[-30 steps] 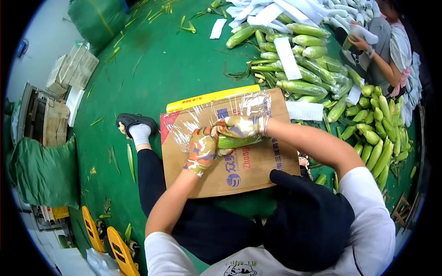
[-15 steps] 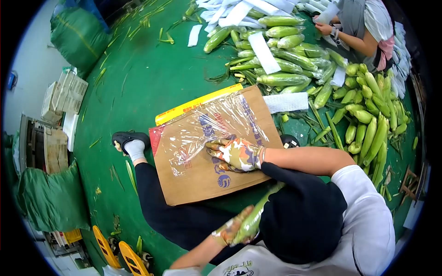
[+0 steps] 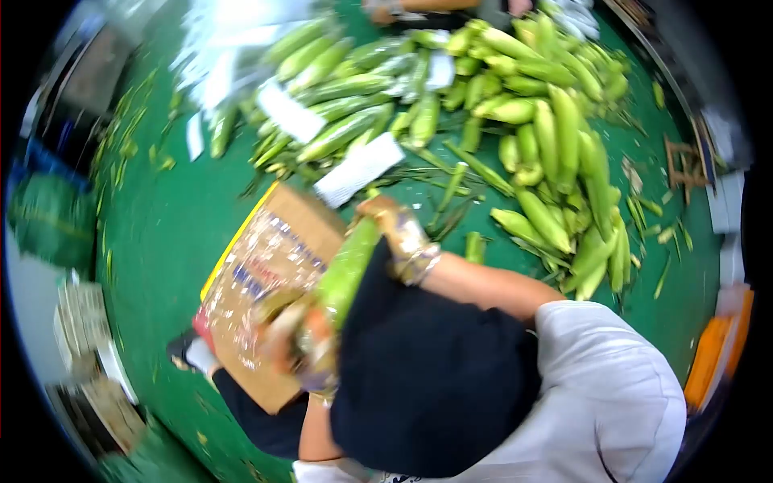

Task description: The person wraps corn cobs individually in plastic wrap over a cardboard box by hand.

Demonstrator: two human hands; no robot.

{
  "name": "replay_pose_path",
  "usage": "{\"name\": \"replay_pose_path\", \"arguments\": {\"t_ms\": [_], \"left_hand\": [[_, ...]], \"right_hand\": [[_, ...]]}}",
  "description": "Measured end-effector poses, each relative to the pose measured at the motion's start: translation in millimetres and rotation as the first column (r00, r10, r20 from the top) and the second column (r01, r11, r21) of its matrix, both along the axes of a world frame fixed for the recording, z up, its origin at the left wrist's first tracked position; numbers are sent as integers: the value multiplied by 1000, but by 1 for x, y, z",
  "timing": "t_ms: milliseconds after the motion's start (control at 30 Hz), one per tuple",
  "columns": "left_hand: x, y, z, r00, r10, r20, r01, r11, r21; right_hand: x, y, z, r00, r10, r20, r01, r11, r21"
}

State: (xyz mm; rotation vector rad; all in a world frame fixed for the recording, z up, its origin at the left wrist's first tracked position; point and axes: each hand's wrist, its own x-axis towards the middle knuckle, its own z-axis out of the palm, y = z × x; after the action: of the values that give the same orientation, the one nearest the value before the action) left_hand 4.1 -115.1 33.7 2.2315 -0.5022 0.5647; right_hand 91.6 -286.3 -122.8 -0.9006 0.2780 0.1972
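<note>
An ear of corn (image 3: 348, 272), still in its green husk and shiny as if under clear film, slants over the right edge of a cardboard sheet (image 3: 266, 270). My right hand (image 3: 398, 233), in a camouflage-patterned glove, closes round its upper end. At the lower end is my left hand (image 3: 299, 338), gloved alike and smeared by motion; it appears to grip the corn, though some fingers are blurred over the cardboard. Glossy clear film covers part of the cardboard, which rests over my legs. My dark cap hides part of the corn's right side.
Film-wrapped corn (image 3: 346, 113) lies beyond the cardboard, with white foam net sleeves (image 3: 358, 169) on it. A large heap of unwrapped corn (image 3: 564, 145) is at right. Another person's arm (image 3: 427, 4) shows at the top edge. Husk scraps litter the green floor (image 3: 161, 233).
My right hand has left the film on the cardboard and taken the corn's upper end. The left hand has brought the corn up beside the cardboard. The head view has turned right.
</note>
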Motion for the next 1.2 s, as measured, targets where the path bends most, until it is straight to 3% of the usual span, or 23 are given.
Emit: {"name": "replay_pose_path", "arguments": {"t_ms": [67,200,233,300,367,400,433,467,567,600,633,667,700,733,800,867,900,933,967,1000,1067,1133,1200], "left_hand": [[30,-2,-17,967,-53,248,64,997,-36],[89,-76,-108,919,-167,-356,-98,780,-618],[105,-93,-132,845,-227,-484,-188,721,-667],[146,-114,-170,698,-334,-634,-332,633,-699],[212,-127,-186,604,-428,-672,-402,564,-721],[249,-131,-191,558,-472,-682,-443,526,-726],[286,-136,-194,511,-513,-689,-486,489,-724],[316,-132,-205,557,-539,-632,-441,453,-775],[330,-149,-145,738,-404,-541,-448,308,-839],[324,-138,-133,773,-347,-531,-317,513,-798],[316,-119,-142,785,-408,-466,-230,506,-831],[294,-95,-136,792,-356,-496,-160,663,-731],[270,-71,-129,809,-294,-509,-90,793,-603],[229,-44,-99,832,-85,-549,-65,967,-248],[149,24,-84,856,-91,-508,-108,930,-350],[35,118,-86,694,403,-597,-539,841,-58],[-26,163,-86,530,575,-623,-698,713,64],[-63,178,-88,416,765,-492,-694,617,372],[-111,206,-123,390,770,-505,-719,597,356],[-124,200,-116,417,807,-418,-644,587,491],[-137,182,-107,439,871,-219,-581,462,670],[-118,172,-92,363,902,-233,-602,418,680],[-104,183,-114,273,899,-342,-604,436,667]], "right_hand": [[-26,14,-15,998,-39,-43,41,998,51],[-57,-32,-34,993,105,47,-110,987,120],[-56,-59,-25,982,187,20,-175,950,-259],[-64,-111,-6,938,316,-145,-287,467,-836],[-88,-165,-28,859,402,-316,-206,-295,-933],[-107,-178,-53,782,488,-388,-115,-499,-859],[-126,-184,-84,740,564,-366,10,-553,-833],[-121,-186,-73,504,726,-467,67,-572,-818],[-121,-182,-94,423,809,-408,152,-508,-848],[-117,-180,-95,379,828,-413,137,-492,-860],[-115,-186,-103,383,865,-323,220,-425,-878],[-109,-192,-96,364,876,-317,243,-418,-876],[-102,-199,-82,322,847,-422,199,-496,-845],[-94,-204,-67,274,808,-521,161,-573,-804],[-88,-220,-46,524,576,-628,-167,-653,-739],[-55,-223,23,446,524,-725,-130,-764,-632],[-40,-221,2,666,610,-430,-460,-118,-880],[-28,-210,7,780,543,-310,-430,106,-897],[-15,-198,12,872,455,-182,-352,323,-878],[2,-148,47,807,584,-90,-128,23,-992],[16,-45,76,762,626,167,-82,349,-933],[33,45,79,510,814,279,-113,384,-916],[40,128,40,341,869,357,82,351,-933]]}}
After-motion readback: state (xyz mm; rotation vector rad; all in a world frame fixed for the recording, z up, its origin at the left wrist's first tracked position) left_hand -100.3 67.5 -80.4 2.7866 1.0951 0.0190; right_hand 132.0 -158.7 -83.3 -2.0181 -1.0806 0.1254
